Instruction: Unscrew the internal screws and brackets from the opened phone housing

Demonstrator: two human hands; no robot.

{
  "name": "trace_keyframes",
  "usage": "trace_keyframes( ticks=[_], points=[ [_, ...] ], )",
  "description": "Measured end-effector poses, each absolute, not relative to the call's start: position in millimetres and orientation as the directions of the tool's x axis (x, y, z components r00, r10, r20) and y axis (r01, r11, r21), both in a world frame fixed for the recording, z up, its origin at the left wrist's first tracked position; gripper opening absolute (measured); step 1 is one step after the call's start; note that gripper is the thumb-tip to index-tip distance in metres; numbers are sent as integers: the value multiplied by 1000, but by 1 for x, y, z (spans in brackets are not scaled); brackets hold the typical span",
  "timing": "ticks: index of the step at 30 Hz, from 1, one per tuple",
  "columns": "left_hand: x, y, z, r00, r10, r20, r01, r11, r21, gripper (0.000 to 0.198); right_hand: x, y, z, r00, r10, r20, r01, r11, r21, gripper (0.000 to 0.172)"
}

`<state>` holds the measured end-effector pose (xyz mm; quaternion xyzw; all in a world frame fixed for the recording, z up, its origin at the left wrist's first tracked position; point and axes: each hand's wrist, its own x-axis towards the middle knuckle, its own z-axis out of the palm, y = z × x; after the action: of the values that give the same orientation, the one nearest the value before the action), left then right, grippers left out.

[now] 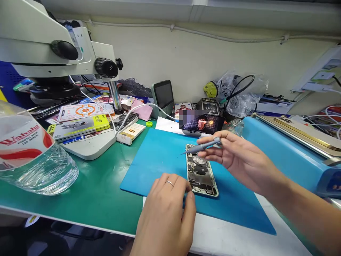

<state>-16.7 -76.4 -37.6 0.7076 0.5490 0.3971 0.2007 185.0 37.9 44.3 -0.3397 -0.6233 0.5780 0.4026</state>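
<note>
An opened phone (201, 174) lies on the blue mat (160, 153), its circuit boards and inner parts showing. Above its top end, my right hand (234, 153) grips a grey precision screwdriver (205, 145), whose thin tip points left over the mat. My left hand (170, 209), with a ring on one finger, rests at the mat's front edge beside the phone's lower left corner. Its fingers are curled, and the fingertips are partly hidden, so whether they touch the phone or hold anything is unclear.
At the left are a large water bottle (34, 153) and a microscope (106, 67) on a white base (90, 149) bearing boxes. A propped phone (202, 122) with a lit screen stands behind the mat. A blue case (282, 153) is at the right.
</note>
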Motion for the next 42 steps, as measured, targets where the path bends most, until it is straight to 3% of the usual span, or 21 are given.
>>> trace_keyframes(
  ticks=[8, 16, 21, 29, 36, 39, 42],
  points=[
    [-14, -75, -44, 59, 904, 424, 553, -383, 740, 19, 143, 35, 27, -577, 815, 54, -40, 38, -998, 30],
    [-15, -74, -42, -36, 892, 450, 527, -366, 767, 16, 163, 37, 34, -573, 810, 126, -90, 91, -992, 20],
    [-7, -66, -26, -124, 856, 502, 614, -331, 716, 21, 193, 28, 36, -586, 787, 194, -87, 178, -980, 17],
    [9, -43, -7, 32, 837, 546, 722, -397, 566, 31, 217, 10, 39, -594, 771, 231, -36, 262, -965, 19],
    [-14, -27, 4, 211, 804, 556, 737, -504, 449, 19, 216, 17, 48, -613, 747, 257, -93, 255, -963, 19],
    [-16, -26, -2, 159, 799, 581, 741, -485, 465, 22, 209, 14, 41, -579, 740, 342, -63, 377, -924, 23],
    [-14, -27, -8, 105, 787, 608, 729, -477, 491, 24, 198, 10, 27, -479, 701, 528, 105, 643, -758, 33]
  ],
)
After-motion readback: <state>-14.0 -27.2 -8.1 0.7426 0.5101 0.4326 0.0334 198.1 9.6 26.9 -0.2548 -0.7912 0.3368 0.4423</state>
